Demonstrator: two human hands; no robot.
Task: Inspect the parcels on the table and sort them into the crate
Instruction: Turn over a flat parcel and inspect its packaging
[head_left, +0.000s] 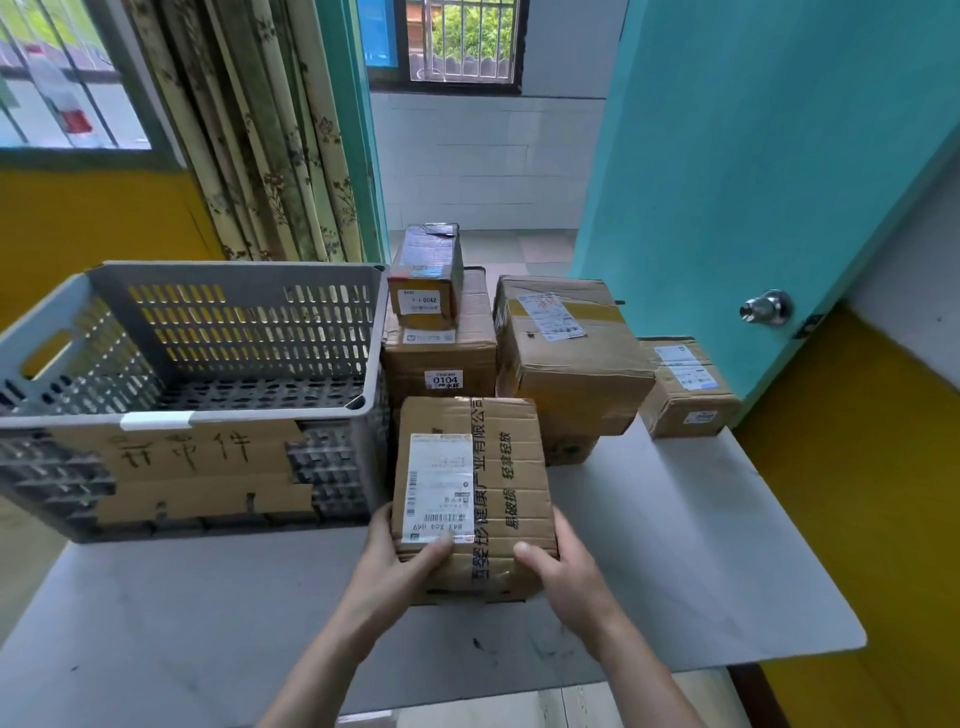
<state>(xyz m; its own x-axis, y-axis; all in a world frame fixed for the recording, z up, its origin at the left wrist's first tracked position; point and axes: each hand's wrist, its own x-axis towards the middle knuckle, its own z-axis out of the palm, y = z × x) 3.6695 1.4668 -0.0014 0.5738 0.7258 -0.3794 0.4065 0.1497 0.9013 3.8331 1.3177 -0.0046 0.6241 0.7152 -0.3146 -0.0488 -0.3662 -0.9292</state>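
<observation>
Behind held parcel: 4 stacked parcels; crate left.

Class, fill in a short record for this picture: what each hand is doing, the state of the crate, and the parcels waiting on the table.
left hand: grips held parcel, near left corner
right hand: grips its near right side
crate: grey, nothing inside, cardboard sign on front
stacked parcels: small 0042 box on 0104 box
other parcels: large box, small box

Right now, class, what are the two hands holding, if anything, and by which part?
Both hold one cardboard parcel by its near end: the left hand at the near-left corner, thumb on the label, the right hand at the near-right corner, thumb on top.
</observation>
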